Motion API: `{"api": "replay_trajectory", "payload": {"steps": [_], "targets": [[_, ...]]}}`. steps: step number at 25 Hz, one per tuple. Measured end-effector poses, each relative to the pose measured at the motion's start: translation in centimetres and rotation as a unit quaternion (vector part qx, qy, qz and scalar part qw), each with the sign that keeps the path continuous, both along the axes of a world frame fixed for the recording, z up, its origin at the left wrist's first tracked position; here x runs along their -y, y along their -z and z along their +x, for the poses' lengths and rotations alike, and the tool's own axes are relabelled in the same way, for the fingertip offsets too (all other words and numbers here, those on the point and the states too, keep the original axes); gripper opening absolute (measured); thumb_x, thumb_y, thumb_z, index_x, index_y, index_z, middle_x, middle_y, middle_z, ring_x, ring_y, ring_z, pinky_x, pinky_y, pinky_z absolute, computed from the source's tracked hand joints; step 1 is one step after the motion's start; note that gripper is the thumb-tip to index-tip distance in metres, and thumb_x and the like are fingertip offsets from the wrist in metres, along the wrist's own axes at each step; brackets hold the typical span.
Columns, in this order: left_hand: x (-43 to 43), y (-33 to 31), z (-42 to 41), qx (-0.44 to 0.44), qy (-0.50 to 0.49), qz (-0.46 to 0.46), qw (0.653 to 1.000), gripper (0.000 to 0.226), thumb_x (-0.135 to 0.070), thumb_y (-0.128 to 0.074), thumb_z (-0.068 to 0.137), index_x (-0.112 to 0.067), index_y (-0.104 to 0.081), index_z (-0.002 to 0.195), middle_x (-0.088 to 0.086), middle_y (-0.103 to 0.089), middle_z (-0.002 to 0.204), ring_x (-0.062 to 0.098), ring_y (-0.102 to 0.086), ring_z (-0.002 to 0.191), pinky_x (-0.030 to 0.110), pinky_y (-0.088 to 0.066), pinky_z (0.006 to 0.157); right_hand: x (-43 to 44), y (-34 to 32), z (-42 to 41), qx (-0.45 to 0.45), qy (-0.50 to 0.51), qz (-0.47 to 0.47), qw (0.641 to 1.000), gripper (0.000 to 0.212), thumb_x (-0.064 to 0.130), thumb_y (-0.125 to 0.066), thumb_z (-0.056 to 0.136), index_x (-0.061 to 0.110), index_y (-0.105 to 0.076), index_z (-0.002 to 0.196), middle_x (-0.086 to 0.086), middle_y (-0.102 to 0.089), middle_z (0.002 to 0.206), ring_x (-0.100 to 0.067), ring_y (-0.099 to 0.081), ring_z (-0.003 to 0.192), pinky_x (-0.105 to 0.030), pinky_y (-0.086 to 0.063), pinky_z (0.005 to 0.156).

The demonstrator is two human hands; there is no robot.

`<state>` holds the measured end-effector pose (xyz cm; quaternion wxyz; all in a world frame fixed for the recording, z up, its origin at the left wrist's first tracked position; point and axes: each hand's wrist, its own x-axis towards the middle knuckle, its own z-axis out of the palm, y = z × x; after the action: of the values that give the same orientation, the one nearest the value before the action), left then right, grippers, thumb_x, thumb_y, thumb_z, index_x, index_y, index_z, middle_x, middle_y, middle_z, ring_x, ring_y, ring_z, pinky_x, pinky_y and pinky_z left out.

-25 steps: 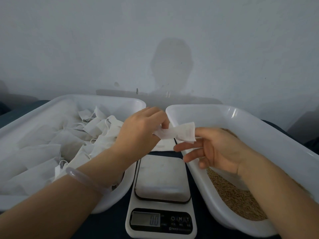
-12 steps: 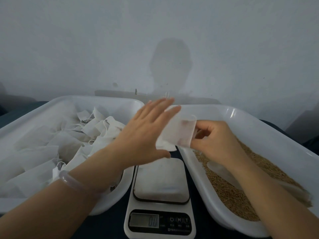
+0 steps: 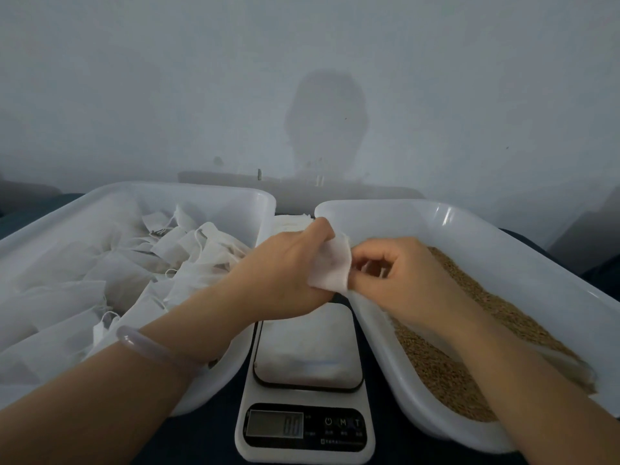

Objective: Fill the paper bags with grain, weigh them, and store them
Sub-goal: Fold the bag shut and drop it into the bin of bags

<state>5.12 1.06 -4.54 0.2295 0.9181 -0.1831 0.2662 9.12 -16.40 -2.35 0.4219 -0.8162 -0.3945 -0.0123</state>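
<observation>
Our left hand [image 3: 285, 273], flat before, now closes on the bag [image 3: 330, 270] between hands; right hand [image 3: 399, 276] pinches its edge. Likely limp, light; we grip the mouth.

Left of the scale [image 3: 303, 380], the tub [image 3: 188, 189] is running off the picture's edge. Right of the scale, the grain tub [image 3: 385, 205] is doing likewise. The left hand [image 3: 281, 273] is covering the scale's far edge and part of the bag [image 3: 330, 271]; its fingertips are lying out of sight. The right forearm [image 3: 503, 380] is masking part of the grain [image 3: 486, 297], and a pale object [image 3: 567, 365] beside it is showing too faintly to identify. The print [image 3: 339, 441] on the scale's front is reading too small. Whether the bag's mouth is standing open cannot be told.
</observation>
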Motion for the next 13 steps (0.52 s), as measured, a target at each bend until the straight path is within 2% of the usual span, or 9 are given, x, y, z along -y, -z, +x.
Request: {"api": "replay_trajectory", "payload": {"steps": [2,3,4,6,7,8,10,13], "targets": [[-0.3,-0.1,-0.1,-0.029,-0.025,-0.065,0.997,0.046,-0.025,-0.076,0.07,-0.035,-0.032,0.08,-0.018,-0.044,0.062,-0.013,-0.049,0.065,0.004,-0.036,0.055,3.1,-1.2,2.0,-0.016,0.057,0.002,0.998,0.008,0.036,-0.066,0.081,0.031,-0.071,0.077,0.015,-0.068,0.068,0.005,-0.058,0.055,-0.008,-0.043,0.049],[-0.4,-0.1,-0.1,-0.046,-0.042,-0.093,0.994,0.046,-0.031,-0.076,0.066,-0.036,-0.033,0.081,-0.017,-0.046,0.064,-0.016,-0.048,0.067,0.003,-0.036,0.055,5.5,-1.6,3.2,-0.019,0.095,-0.051,0.994,0.004,0.037,-0.067,0.082,0.034,-0.07,0.081,0.016,-0.069,0.074,0.007,-0.06,0.062,-0.007,-0.044,0.052],[-0.5,-0.2,-0.1,-0.057,-0.058,-0.112,0.99,0.045,-0.038,-0.076,0.063,-0.037,-0.036,0.082,-0.016,-0.046,0.067,-0.017,-0.048,0.067,0.003,-0.036,0.056,8.1,-1.7,4.5,-0.028,0.123,-0.155,0.98,0.008,0.039,-0.068,0.08,0.037,-0.066,0.088,0.018,-0.068,0.083,0.008,-0.061,0.071,-0.007,-0.046,0.057],[-0.4,-0.4,0.0,-0.058,-0.073,-0.129,0.987,0.046,-0.047,-0.075,0.057,-0.038,-0.04,0.084,-0.016,-0.045,0.066,-0.015,-0.047,0.065,0.004,-0.035,0.055,13.1,-0.4,6.1,-0.102,0.139,-0.389,0.905,0.032,0.046,-0.073,0.075,0.041,-0.055,0.1,0.025,-0.057,0.102,0.006,-0.056,0.091,-0.014,-0.047,0.08],[-0.3,-0.4,0.0,-0.055,-0.073,-0.13,0.987,0.044,-0.049,-0.075,0.056,-0.037,-0.041,0.08,-0.016,-0.044,0.064,-0.014,-0.047,0.063,0.005,-0.034,0.054,14.7,0.8,6.5,-0.138,0.131,-0.46,0.867,0.033,0.046,-0.074,0.073,0.043,-0.054,0.099,0.026,-0.055,0.105,0.004,-0.055,0.096,-0.02,-0.046,0.089],[-0.2,-0.5,0.0,-0.052,-0.069,-0.127,0.988,0.042,-0.048,-0.076,0.056,-0.036,-0.041,0.076,-0.016,-0.045,0.061,-0.011,-0.047,0.06,0.006,-0.034,0.054,15.8,2.1,6.6,-0.154,0.122,-0.493,0.848,0.028,0.045,-0.074,0.074,0.043,-0.056,0.095,0.025,-0.057,0.104,0.003,-0.055,0.096,-0.022,-0.045,0.091],[-0.2,-0.4,0.0,-0.048,-0.062,-0.118,0.99,0.043,-0.043,-0.08,0.06,-0.032,-0.04,0.07,-0.021,-0.048,0.057,-0.006,-0.044,0.055,0.009,-0.034,0.053,16.5,3.6,6.8,-0.128,0.122,-0.479,0.86,0.02,0.038,-0.074,0.076,0.041,-0.06,0.09,0.017,-0.061,0.097,0.001,-0.056,0.091,-0.021,-0.045,0.082],[-0.3,-0.3,-0.2,-0.048,-0.055,-0.114,0.991,0.041,-0.036,-0.082,0.061,-0.031,-0.042,0.07,-0.034,-0.049,0.061,-0.005,-0.045,0.055,0.008,-0.034,0.054,16.0,2.9,7.9,-0.061,0.179,-0.401,0.896,0.024,0.034,-0.077,0.073,0.035,-0.057,0.085,0.013,-0.06,0.089,0.001,-0.056,0.082,-0.016,-0.04,0.065]]}}
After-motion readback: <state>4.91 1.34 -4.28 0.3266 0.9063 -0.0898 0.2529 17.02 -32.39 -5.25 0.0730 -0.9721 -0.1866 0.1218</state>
